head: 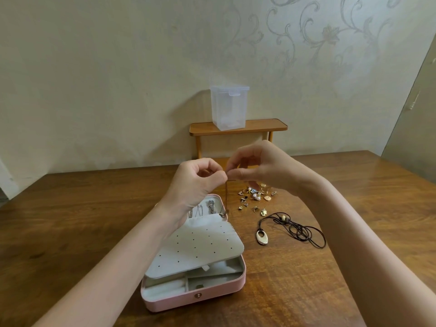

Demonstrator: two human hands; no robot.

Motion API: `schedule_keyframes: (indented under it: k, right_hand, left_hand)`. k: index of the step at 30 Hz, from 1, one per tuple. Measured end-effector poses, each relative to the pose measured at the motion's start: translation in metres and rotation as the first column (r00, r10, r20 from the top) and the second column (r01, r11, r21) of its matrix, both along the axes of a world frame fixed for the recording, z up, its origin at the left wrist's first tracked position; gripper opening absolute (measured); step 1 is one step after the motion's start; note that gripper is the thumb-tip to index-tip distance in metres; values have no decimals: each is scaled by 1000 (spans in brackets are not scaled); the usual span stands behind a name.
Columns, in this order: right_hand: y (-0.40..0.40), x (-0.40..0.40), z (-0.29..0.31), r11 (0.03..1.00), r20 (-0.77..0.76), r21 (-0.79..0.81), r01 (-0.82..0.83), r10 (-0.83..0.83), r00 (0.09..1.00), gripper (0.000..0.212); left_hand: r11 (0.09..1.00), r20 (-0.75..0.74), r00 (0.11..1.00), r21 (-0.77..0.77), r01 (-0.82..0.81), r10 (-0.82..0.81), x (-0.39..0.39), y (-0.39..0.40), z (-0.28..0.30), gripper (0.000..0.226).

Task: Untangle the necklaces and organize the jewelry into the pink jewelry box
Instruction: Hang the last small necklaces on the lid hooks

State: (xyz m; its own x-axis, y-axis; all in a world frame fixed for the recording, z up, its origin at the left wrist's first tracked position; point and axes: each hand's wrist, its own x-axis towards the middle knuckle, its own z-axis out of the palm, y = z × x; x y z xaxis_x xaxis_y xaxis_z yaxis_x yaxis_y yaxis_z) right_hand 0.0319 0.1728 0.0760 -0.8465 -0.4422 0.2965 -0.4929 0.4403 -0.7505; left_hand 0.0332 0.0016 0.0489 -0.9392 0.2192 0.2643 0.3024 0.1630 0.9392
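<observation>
Open pink jewelry box (192,300) near left; bare table (354,267) near right. Left hand (191,185) and right hand (262,166) both pinching a thin chain (226,194), hanging over the box.

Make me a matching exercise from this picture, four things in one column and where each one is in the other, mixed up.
Things:
1. clear plastic lidded container
2. thin gold chain necklace
3. dark cord necklace with oval pendant
4. pile of small gold earrings and charms

Places:
A. lying on the wooden table, right of the open pink jewelry box
B. pinched between the left hand and right hand
C. standing on the small wooden shelf
D. scattered on the table beyond the cord necklace

Pairs: 1-C, 2-B, 3-A, 4-D
</observation>
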Motion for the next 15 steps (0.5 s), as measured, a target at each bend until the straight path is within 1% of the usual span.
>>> schedule_keyframes:
  k: [3,5,7,9,12,15]
  right_hand:
    - [-2,2,1,998,-19,-62,0,-1,1000,6]
    - [-2,2,2,995,-49,-102,22,-27,998,8]
    - [-4,1,3,994,-92,-103,33,-43,995,12]
    - [-6,1,4,998,-146,-41,43,-49,988,19]
    - [-10,1,7,997,-191,54,50,-39,981,24]
    - [-14,0,7,987,-254,138,86,-49,966,25]
  left_hand:
    - [999,-37,999,42,-16,18,-1,-2,2,15]
    - [999,-69,997,16,-44,45,-2,-3,3,15]
    - [997,-98,993,-29,-67,64,-1,-3,5,14]
    - [997,-76,995,-50,-64,60,-1,-4,7,12]
    - [998,12,999,-43,-38,38,-3,-4,8,4]
    - [997,43,998,-61,-39,42,-6,-3,11,9]
